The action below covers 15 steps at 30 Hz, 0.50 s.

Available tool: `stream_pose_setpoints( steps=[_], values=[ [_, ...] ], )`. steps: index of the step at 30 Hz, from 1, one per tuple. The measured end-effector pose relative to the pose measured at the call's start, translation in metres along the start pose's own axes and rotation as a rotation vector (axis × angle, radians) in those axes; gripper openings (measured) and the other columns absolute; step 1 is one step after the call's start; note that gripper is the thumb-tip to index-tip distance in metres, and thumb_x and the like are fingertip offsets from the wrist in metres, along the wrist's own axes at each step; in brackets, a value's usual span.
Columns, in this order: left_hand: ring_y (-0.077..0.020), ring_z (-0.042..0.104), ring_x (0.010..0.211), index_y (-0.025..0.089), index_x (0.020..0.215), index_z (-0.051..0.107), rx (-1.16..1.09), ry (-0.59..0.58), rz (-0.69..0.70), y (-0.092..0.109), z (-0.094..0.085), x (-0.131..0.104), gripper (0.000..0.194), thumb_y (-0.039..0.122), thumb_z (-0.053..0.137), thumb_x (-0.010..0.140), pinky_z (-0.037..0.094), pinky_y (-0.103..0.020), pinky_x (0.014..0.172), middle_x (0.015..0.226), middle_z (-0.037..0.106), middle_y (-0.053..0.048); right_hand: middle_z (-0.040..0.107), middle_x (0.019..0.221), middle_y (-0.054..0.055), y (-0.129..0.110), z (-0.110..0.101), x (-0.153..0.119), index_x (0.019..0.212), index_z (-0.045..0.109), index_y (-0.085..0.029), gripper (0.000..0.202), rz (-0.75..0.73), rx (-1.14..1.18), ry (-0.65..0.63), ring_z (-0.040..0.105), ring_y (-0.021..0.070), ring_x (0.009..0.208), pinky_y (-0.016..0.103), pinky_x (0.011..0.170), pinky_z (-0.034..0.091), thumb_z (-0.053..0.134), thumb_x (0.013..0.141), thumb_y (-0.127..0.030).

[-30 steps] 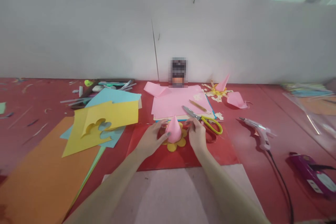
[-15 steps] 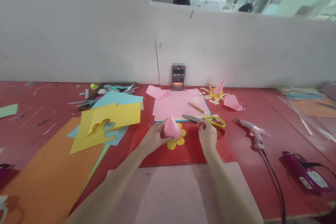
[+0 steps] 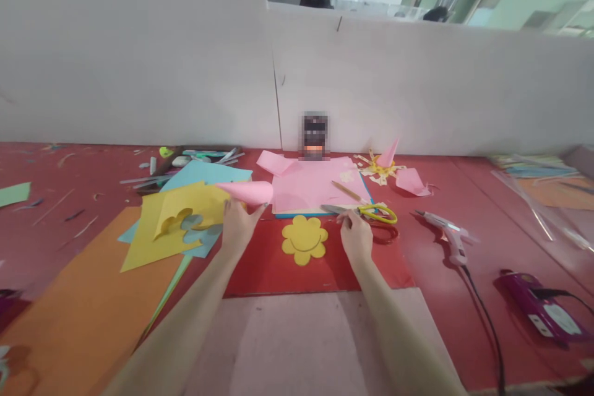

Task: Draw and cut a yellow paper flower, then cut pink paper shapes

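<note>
Head view: from where I sit, I have the left hand [image 3: 239, 223] gripping the pink cone [image 3: 255, 192] between thumb and fingers, the cone tipped on its side with its point to the left and its wide end to the right. It overlaps the right part of the yellow sheet [image 3: 153, 229] from my angle, apart from the yellow flower [image 3: 304, 240], which lies flat on the red sheet [image 3: 260, 272] between the two hands, a curved line across its lower half. The right hand [image 3: 356, 238] has its fingers bent in, just beside the scissors [image 3: 378, 213]; I cannot tell whether it pinches anything or touches them. Those scissors have their yellow handle to the right and blades to the left. Behind them I see a pencil [image 3: 347, 191] lying aslant on the pink paper [image 3: 315, 182]. Farther back to the right, a second cone [image 3: 388, 154] stands tilted on a yellow base, with a pink scrap [image 3: 412, 182] near it. On my right, a glue gun [image 3: 448, 235] lies on the red table [image 3: 445, 315], its nozzle to the left, and a purple box [image 3: 541, 306] sits nearer me. On my left, the yellow sheet overlaps a blue sheet [image 3: 208, 174] and an orange sheet [image 3: 93, 284].
</note>
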<state>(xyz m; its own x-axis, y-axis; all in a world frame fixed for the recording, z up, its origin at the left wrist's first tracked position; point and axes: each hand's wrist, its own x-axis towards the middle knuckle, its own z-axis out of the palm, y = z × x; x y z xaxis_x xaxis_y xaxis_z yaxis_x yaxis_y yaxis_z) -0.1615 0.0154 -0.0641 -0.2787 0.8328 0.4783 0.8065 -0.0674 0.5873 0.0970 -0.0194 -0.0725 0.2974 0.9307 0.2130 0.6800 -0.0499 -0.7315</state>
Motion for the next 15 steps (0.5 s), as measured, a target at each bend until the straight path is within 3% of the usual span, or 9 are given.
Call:
stream_pose_setpoints(
  steps=[3, 6, 12, 15],
  values=[
    [-0.0368, 0.048, 0.111, 0.009, 0.13, 0.03, 0.036, -0.051, -0.037, -0.009, 0.004, 0.001, 0.079, 0.043, 0.063, 0.067, 0.033, -0.052, 0.095, 0.114, 0.056, -0.02, 0.067, 0.072, -0.001, 0.0, 0.0, 0.0, 0.069, 0.058, -0.022, 0.024, -0.01, 0.007, 0.002, 0.059, 0.018, 0.069, 0.025, 0.059, 0.035, 0.038, 0.072, -0.009],
    [-0.0341, 0.043, 0.119, 0.013, 0.136, 0.02, 0.049, -0.093, 0.001, -0.007, 0.006, -0.003, 0.078, 0.043, 0.057, 0.074, 0.023, -0.052, 0.103, 0.125, 0.052, -0.017, 0.067, 0.072, -0.001, 0.001, 0.0, 0.0, 0.069, 0.058, -0.022, 0.025, -0.034, 0.022, -0.005, 0.059, 0.0185, 0.071, 0.025, 0.061, 0.036, 0.037, 0.071, -0.009],
    [-0.0334, 0.041, 0.121, 0.013, 0.134, 0.024, 0.021, -0.092, 0.034, 0.0, 0.002, -0.005, 0.073, 0.04, 0.056, 0.075, 0.027, -0.051, 0.102, 0.128, 0.048, -0.019, 0.067, 0.073, 0.001, 0.003, 0.002, 0.0, 0.069, 0.058, -0.021, 0.025, -0.074, 0.054, -0.023, 0.06, 0.0191, 0.072, 0.027, 0.066, 0.039, 0.036, 0.071, -0.008],
    [-0.0305, 0.032, 0.127, 0.012, 0.125, 0.036, -0.009, 0.035, 0.065, 0.008, -0.006, -0.006, 0.06, 0.039, 0.056, 0.076, 0.031, -0.045, 0.102, 0.134, 0.037, -0.02, 0.067, 0.074, 0.002, 0.003, 0.001, 0.0, 0.072, 0.059, -0.021, 0.027, -0.083, 0.054, -0.036, 0.06, 0.0191, 0.075, 0.027, 0.069, 0.041, 0.036, 0.07, -0.007]
  ],
)
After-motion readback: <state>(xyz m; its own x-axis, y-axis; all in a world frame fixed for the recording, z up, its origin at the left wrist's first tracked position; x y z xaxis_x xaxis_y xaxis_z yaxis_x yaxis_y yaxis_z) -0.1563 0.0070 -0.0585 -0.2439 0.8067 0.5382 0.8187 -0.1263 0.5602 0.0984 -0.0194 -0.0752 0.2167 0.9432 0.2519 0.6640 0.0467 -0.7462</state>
